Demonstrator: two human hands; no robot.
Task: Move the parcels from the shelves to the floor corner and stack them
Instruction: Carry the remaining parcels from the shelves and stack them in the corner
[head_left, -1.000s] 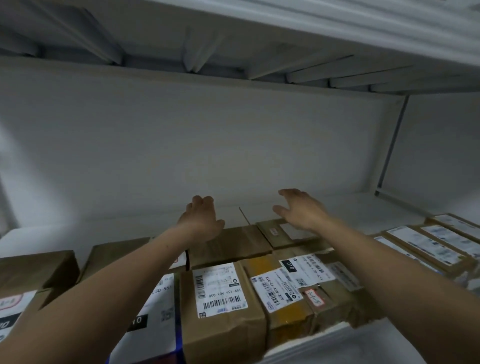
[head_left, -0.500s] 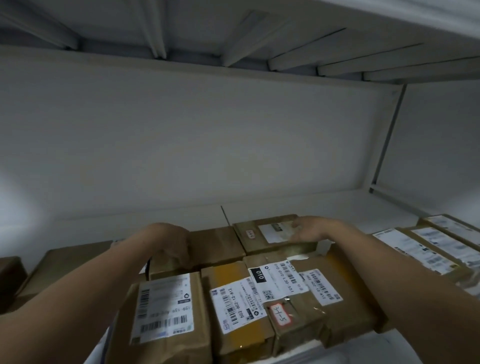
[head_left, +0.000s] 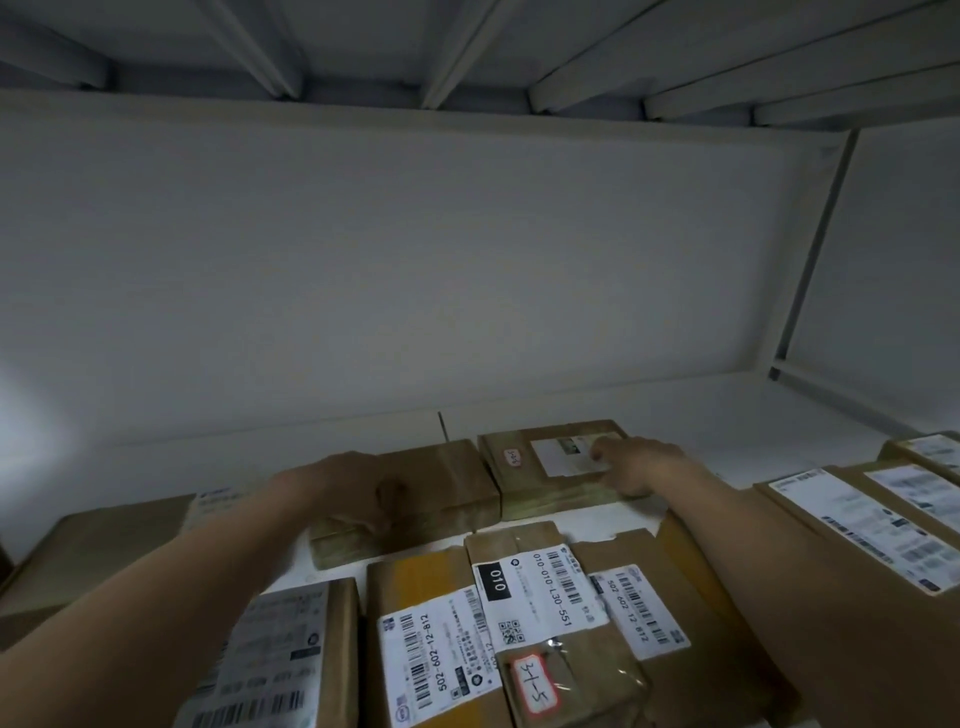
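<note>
Two flat brown parcels lie side by side at the back of the white shelf (head_left: 675, 415). My left hand (head_left: 358, 493) grips the left end of the plain taped parcel (head_left: 441, 478), fingers curled over its edge. My right hand (head_left: 631, 462) holds the right end of the parcel with a white label (head_left: 540, 467), thumb on the label and fingers down its side. In front of them stand several brown parcels with barcode labels, the nearest marked 010 (head_left: 540, 603).
More labelled parcels lie at the right (head_left: 872, 519) and the left (head_left: 104, 540) of the shelf. The upper shelf's ribbed underside (head_left: 467, 47) hangs close overhead. A metal upright (head_left: 810, 249) stands at the back right.
Both hands came down from above the back row onto the two rear parcels and took hold of their outer ends. The view moved closer to the shelf.
</note>
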